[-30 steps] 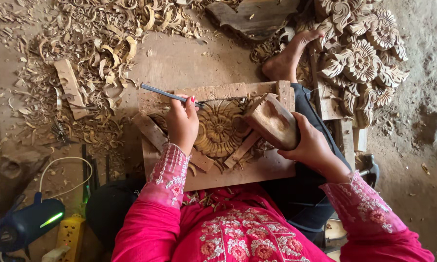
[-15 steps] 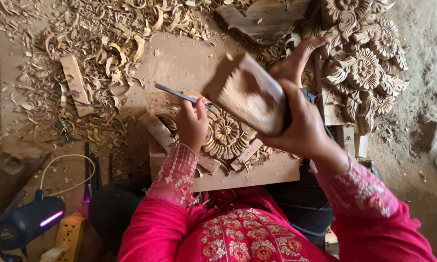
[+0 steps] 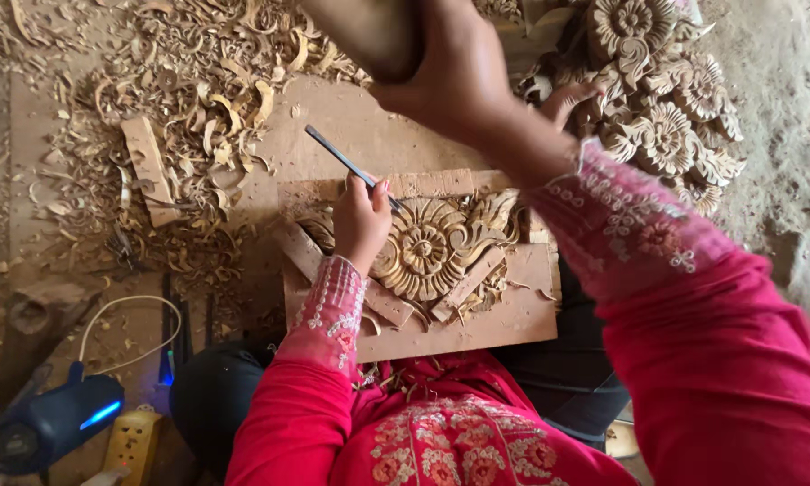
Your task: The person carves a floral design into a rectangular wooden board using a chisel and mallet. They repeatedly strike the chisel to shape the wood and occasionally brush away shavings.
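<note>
My left hand (image 3: 362,220) grips a thin metal chisel (image 3: 342,162), its tip resting on a carved wooden flower piece (image 3: 432,247). The carving lies on a flat wooden board (image 3: 504,315) and is held by wooden strips (image 3: 463,288) at its edges. My right hand (image 3: 450,76) is raised high near the camera and holds a wooden mallet (image 3: 369,31), whose block is partly cut off by the top of the view. Pink embroidered sleeves cover both my arms.
Curled wood shavings (image 3: 189,99) cover the floor at the upper left. A pile of finished carved flowers (image 3: 666,126) sits at the upper right, with a bare foot (image 3: 567,99) beside it. A blue device (image 3: 49,423) and a yellow socket strip (image 3: 135,441) lie at the lower left.
My right hand has lifted the mallet from beside the carving up high toward the camera. My left hand kept the chisel on the carving.
</note>
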